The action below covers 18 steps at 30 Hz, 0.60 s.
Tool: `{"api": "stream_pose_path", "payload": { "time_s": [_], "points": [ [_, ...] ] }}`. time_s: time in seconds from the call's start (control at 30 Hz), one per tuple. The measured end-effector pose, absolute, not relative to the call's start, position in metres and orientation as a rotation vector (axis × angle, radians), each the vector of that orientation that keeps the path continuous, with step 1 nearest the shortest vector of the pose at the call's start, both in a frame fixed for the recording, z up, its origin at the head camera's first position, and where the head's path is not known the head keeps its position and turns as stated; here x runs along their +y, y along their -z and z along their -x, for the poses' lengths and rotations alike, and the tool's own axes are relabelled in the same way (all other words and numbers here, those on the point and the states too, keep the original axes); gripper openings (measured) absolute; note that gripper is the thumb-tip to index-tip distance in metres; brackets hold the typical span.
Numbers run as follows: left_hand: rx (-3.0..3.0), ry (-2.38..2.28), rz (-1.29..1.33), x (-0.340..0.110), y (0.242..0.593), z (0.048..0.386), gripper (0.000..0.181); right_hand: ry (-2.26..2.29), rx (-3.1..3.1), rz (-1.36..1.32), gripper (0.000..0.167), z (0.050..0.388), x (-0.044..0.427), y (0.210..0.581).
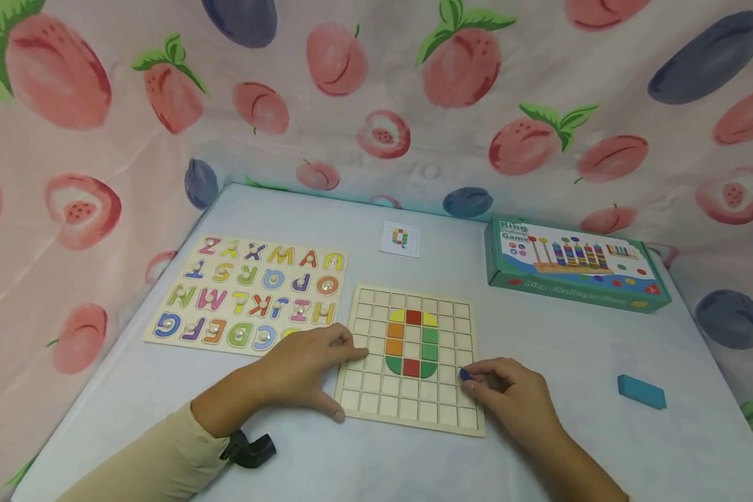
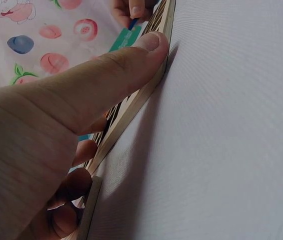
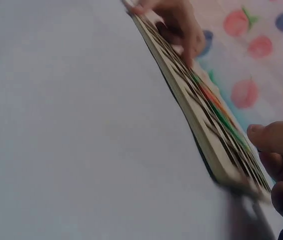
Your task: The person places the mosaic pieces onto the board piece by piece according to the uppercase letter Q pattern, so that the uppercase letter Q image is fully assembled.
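Observation:
A square wooden grid board [image 1: 383, 411] lies on the white table. Red, yellow, orange and green tiles [image 1: 429, 335] form a closed ring in its upper middle. My left hand [image 1: 298, 366] rests at the board's left side, thumb against the lower left edge and a fingertip over the grid; the left wrist view shows the thumb [image 2: 154, 45] along the wooden rim. Between thumb and fingertips my right hand [image 1: 521, 397] pinches a small dark blue tile [image 1: 466, 375], held over the board's right edge. The curled fingers hide part of that tile.
A wooden letter puzzle [image 1: 182, 335] with knobbed letters sits at the left, partly behind my left hand. Behind the grid lies a small picture card [image 1: 387, 245]. A green game box [image 1: 577, 268] stands back right, and a teal block [image 1: 641, 392] lies far right.

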<state>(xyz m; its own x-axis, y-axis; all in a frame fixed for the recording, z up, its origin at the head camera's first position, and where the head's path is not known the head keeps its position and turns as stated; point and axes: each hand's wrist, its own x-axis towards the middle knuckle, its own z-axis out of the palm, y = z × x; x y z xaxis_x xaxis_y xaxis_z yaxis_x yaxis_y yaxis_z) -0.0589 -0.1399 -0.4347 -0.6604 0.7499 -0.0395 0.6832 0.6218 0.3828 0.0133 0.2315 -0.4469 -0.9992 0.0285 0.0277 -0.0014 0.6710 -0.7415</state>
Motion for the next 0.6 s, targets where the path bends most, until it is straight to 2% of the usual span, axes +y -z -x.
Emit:
{"api": "stream_pose_path", "payload": {
  "time_s": [0.27,0.6],
  "points": [
    [2.654,-0.498,-1.196,-0.141,0.435,0.059,0.099,-1.081,-2.892,-0.215,0.026,-0.015,0.191,0.448],
    [2.656,-0.498,-1.208,-0.141,0.437,0.059,0.099,-0.980,-2.743,-0.494,0.036,-0.013,0.189,0.455]
  ]
}}
